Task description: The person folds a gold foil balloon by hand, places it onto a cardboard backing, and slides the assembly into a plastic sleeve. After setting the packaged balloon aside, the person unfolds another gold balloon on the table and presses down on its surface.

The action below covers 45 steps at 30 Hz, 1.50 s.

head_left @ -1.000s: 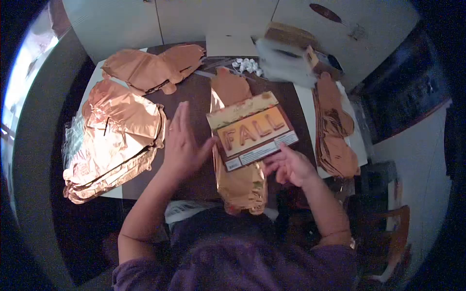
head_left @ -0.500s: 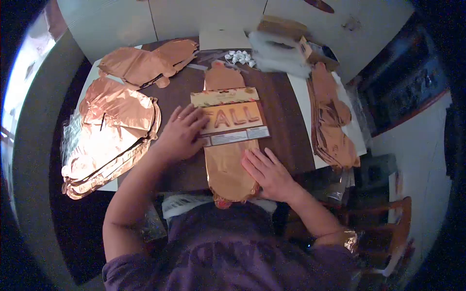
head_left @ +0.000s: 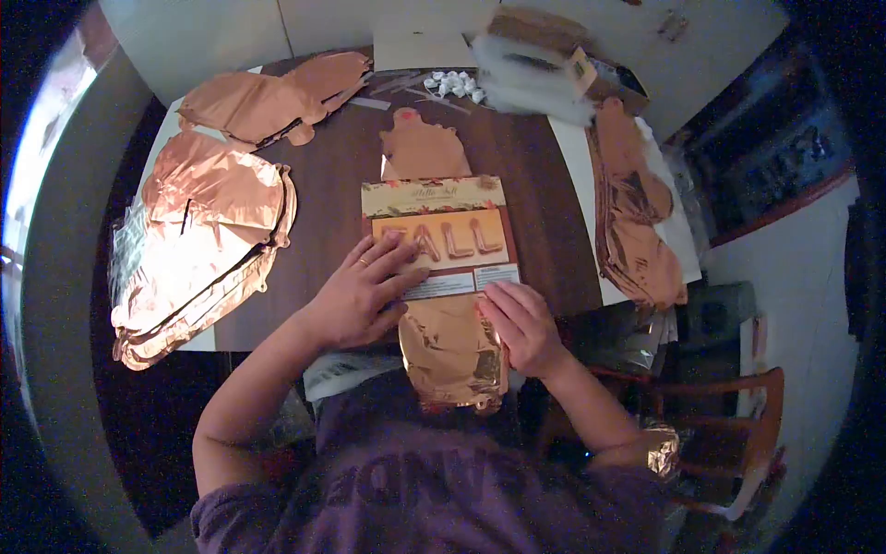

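Observation:
A flat copper foil balloon (head_left: 452, 355) lies lengthwise before me, its lower end past the table's front edge. Across its middle rests a printed packaging card (head_left: 434, 196) with "FALL" in balloon letters. My left hand (head_left: 365, 291) presses on the card's lower left part, fingers spread. Beside the card's lower right corner, my right hand (head_left: 524, 328) has its fingers together and curled at the right edge of the foil balloon; the thumb is hidden.
Stacks of flat copper foil balloons lie at left (head_left: 217, 208), back left (head_left: 268, 97) and right (head_left: 628, 203). Small white pieces (head_left: 454, 86) sit at the back near clear plastic bags (head_left: 531, 83) and a cardboard box (head_left: 618, 81). A wooden chair (head_left: 766, 434) stands at right.
The card and balloon have shifted slightly toward me. My left hand has slid down over the card, and my right hand has moved up to its lower corner, fingers curling.

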{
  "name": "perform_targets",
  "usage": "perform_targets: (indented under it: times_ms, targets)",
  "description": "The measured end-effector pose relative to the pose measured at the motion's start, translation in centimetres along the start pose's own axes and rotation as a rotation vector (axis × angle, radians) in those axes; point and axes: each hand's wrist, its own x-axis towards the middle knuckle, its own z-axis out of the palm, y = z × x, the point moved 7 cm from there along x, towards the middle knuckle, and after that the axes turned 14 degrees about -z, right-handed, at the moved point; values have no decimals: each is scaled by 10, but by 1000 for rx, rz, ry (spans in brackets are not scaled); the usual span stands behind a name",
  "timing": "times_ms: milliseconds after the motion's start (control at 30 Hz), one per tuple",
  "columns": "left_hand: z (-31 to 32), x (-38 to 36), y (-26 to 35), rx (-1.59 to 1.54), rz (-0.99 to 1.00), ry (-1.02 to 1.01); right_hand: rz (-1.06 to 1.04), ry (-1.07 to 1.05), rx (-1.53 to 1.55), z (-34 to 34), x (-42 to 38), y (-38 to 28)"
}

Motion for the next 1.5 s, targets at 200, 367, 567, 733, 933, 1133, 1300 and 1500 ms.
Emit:
perform_targets:
  times_ms: [200,367,567,733,933,1133,1300,1500]
  targets:
    - [-2,-2,3,2,-14,-2,-38,-20,23,1,-3,-1]
    - [-4,-20,13,-59,-28,-48,-31,30,94,-4,1,1]
    - [-2,-32,28,-18,-92,111,12,77,255,-4,2,13]
    - [8,-29,2,-121,-183,192,309,-28,295,7,3,33]
    - [-10,-22,-1,-480,-450,434,492,-73,163,19,24,51]
    - [-12,-18,26,220,-187,478,304,-311,-41,28,33,35]
    - [28,-6,56,137,-8,-16,385,-401,-12,10,51,45]
    - [30,-3,53,193,-29,-112,742,-116,348,19,33,165]
